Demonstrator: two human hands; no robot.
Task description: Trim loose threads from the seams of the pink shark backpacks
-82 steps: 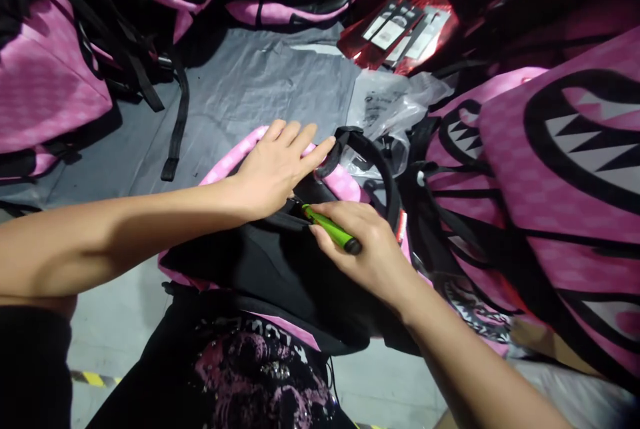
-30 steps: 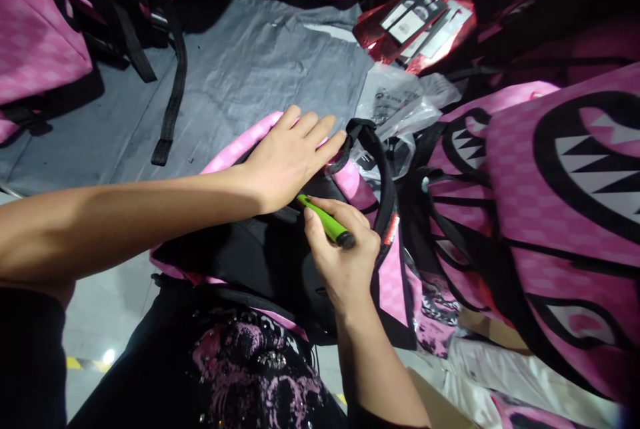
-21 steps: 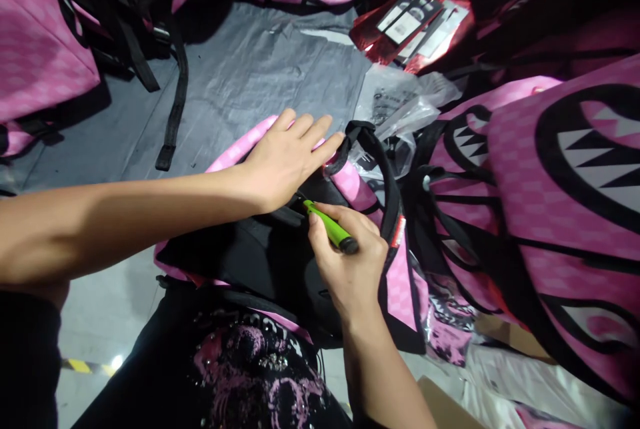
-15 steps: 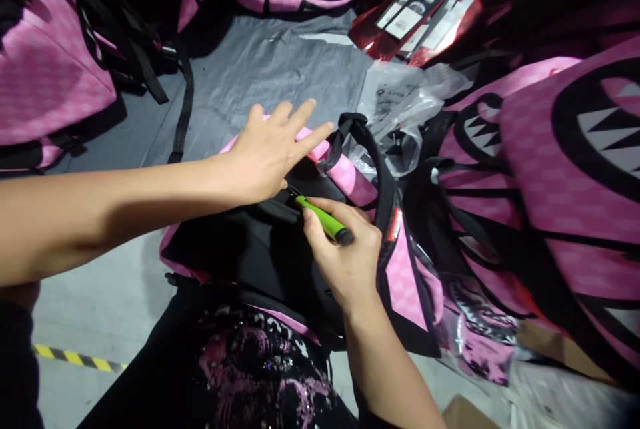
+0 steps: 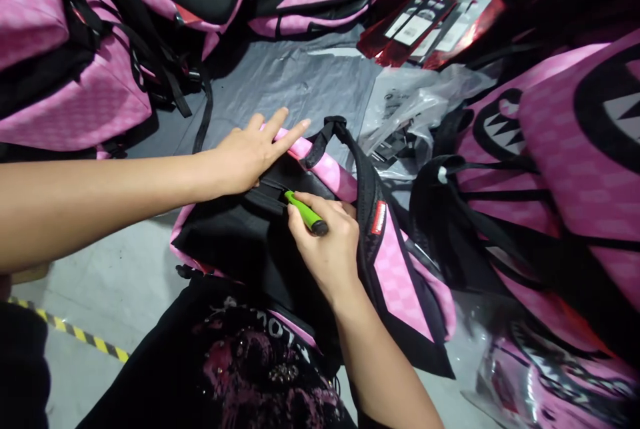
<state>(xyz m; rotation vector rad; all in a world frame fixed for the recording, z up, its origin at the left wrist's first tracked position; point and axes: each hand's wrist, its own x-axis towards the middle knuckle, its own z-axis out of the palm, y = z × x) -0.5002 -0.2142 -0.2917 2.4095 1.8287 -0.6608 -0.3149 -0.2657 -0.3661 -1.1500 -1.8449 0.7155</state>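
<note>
A pink-and-black checkered backpack (image 5: 395,269) lies back-up in front of me on a grey sheet (image 5: 295,76). My left hand (image 5: 250,152) rests flat on its upper edge, fingers stretched out and slightly spread. My right hand (image 5: 327,246) is closed around a green tool with a black end (image 5: 306,213), its tip pressed against the black back panel just below my left hand. A black shoulder strap (image 5: 367,182) with a small red label curves to the right of my right hand.
More pink-and-black backpacks are piled at the left (image 5: 75,96), across the top (image 5: 300,9) and at the right (image 5: 575,149). Red hang tags (image 5: 430,29) and clear plastic bags (image 5: 405,116) lie at the upper right. A yellow-black floor stripe (image 5: 75,332) runs lower left.
My left hand lifted its fingers and slid a little left along the bag's top edge. My right hand kept the green tool at the same spot. The view shifted slightly.
</note>
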